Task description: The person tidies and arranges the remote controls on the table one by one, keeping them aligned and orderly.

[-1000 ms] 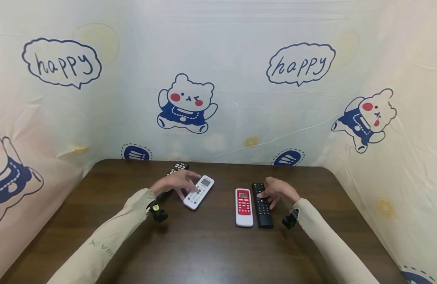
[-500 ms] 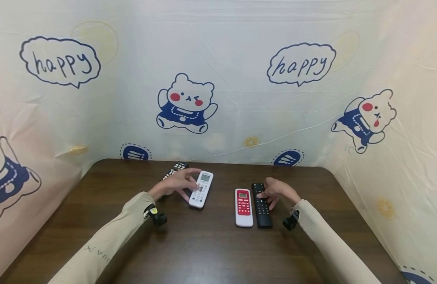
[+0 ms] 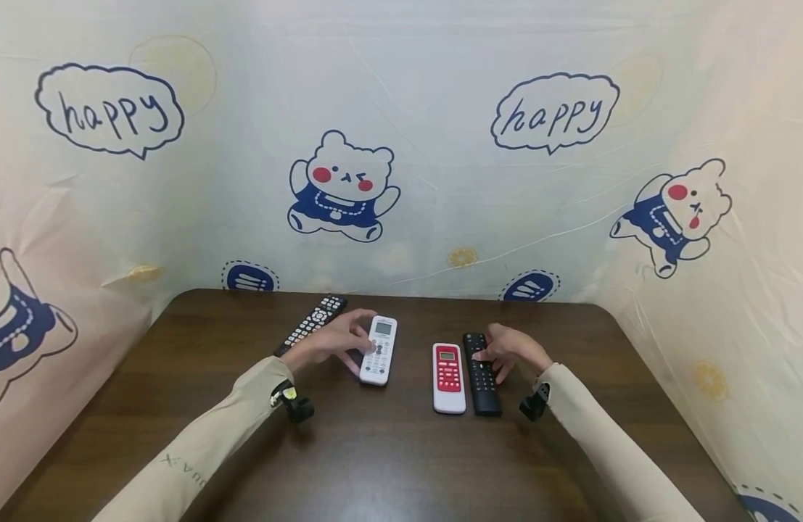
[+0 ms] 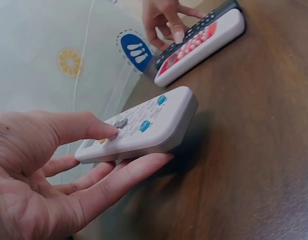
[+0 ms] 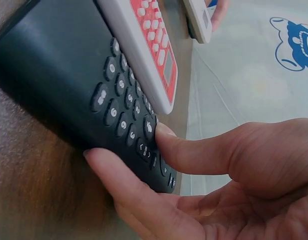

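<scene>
My left hand (image 3: 336, 338) grips a white remote control (image 3: 379, 351) with a small grey screen. In the left wrist view its thumb presses on the buttons while the fingers lie under the edge, and a dark shadow shows beneath the remote. My right hand (image 3: 511, 350) holds a plain black remote control (image 3: 484, 384), thumb on its face and fingers along its right side. Just left of that one lies a white remote with a red face (image 3: 449, 377). Behind the left hand, a black remote with white buttons (image 3: 316, 319) lies slanted on the table.
The dark brown wooden table (image 3: 388, 464) has rounded far corners. A pale cloth (image 3: 440, 210) printed with bears and "happy" bubbles stands close around its back and sides. Each wrist carries a small black camera.
My left hand has moved the white remote to the right and turned it more upright in the head view. More of the white-buttoned black remote shows. The right hand keeps its place.
</scene>
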### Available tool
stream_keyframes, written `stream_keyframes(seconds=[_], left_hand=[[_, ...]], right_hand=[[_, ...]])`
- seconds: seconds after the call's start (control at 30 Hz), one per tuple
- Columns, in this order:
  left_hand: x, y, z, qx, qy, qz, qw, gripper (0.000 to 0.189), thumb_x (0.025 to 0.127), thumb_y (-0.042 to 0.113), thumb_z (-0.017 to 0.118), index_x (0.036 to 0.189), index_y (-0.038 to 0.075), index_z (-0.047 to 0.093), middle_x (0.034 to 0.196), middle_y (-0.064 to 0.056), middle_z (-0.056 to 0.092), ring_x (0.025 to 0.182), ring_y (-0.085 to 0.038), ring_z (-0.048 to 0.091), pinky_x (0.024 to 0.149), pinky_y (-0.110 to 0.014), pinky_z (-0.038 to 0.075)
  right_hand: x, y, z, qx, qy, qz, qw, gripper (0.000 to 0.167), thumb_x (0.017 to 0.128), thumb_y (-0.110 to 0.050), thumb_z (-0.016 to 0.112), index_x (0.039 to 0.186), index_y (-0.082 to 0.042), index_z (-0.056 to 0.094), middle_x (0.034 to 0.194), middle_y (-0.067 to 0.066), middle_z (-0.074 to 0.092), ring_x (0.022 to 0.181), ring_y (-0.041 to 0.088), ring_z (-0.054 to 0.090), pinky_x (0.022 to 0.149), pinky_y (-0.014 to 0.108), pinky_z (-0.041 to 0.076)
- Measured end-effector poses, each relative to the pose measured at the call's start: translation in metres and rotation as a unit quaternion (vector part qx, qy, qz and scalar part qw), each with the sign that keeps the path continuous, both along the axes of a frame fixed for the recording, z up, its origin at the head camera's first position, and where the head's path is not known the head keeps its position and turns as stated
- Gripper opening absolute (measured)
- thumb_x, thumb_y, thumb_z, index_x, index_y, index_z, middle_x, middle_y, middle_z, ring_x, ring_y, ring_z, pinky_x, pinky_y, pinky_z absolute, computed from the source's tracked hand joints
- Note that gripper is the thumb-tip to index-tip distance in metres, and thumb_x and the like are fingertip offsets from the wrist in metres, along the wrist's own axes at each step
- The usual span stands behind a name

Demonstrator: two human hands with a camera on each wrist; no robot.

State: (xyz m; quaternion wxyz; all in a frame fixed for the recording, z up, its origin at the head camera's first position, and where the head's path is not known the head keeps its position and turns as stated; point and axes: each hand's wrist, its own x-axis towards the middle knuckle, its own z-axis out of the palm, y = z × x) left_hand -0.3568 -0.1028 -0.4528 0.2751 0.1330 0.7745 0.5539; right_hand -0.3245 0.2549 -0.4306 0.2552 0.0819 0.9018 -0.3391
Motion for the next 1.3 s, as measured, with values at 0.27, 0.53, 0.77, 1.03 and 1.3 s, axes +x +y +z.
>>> stream_keyframes(seconds=[0.27,0.53,0.77,1.03,1.3], left_hand=[[0.004,0.009,-0.004,0.016,-0.008,-0.011,0.9998,0.083,0.09,-0.001,0.074,0.161,0.008,0.033,0.117,-0.023,0.058,0.094,-0.033,0.07,0.065,-0.046,0.067],[0.012,0.022,-0.006,0.018,-0.023,-0.007,0.9996,0.082,0.089,-0.002,0.074,0.16,0.01,0.034,0.116,-0.023,0.058,0.091,-0.033,0.07,0.064,-0.046,0.067],[0.019,0.034,-0.01,0.023,-0.017,-0.005,0.9996,0.082,0.089,-0.004,0.073,0.159,0.006,0.031,0.11,-0.022,0.06,0.087,-0.031,0.071,0.062,-0.044,0.066],[0.024,0.043,-0.01,0.02,-0.01,0.011,0.9997,0.082,0.088,-0.003,0.076,0.158,0.007,0.033,0.111,-0.022,0.058,0.089,-0.033,0.071,0.061,-0.044,0.066],[0.032,0.052,-0.013,0.022,-0.022,0.021,0.9993,0.082,0.088,-0.004,0.075,0.158,0.005,0.033,0.109,-0.021,0.06,0.087,-0.031,0.071,0.061,-0.043,0.066]], right_hand=[[-0.001,0.0,0.002,0.0,-0.008,0.002,1.0,0.046,0.1,-0.01,0.071,0.131,0.01,0.043,0.103,0.027,0.058,0.088,0.038,0.073,0.067,0.038,0.067],[-0.001,-0.002,0.004,0.007,-0.018,0.005,0.9998,0.049,0.101,-0.01,0.069,0.136,0.011,0.041,0.107,0.03,0.058,0.094,0.04,0.072,0.068,0.038,0.067],[-0.002,-0.001,0.004,0.008,-0.024,0.007,0.9996,0.046,0.102,-0.009,0.067,0.134,0.012,0.042,0.106,0.03,0.057,0.091,0.041,0.073,0.068,0.037,0.067],[-0.004,-0.002,0.005,0.003,-0.029,0.004,0.9996,0.052,0.101,-0.009,0.069,0.138,0.012,0.039,0.108,0.031,0.056,0.092,0.041,0.071,0.069,0.038,0.067],[-0.004,-0.003,0.006,0.008,-0.029,0.005,0.9995,0.053,0.101,-0.01,0.069,0.139,0.012,0.039,0.108,0.031,0.057,0.095,0.04,0.071,0.07,0.037,0.067]])
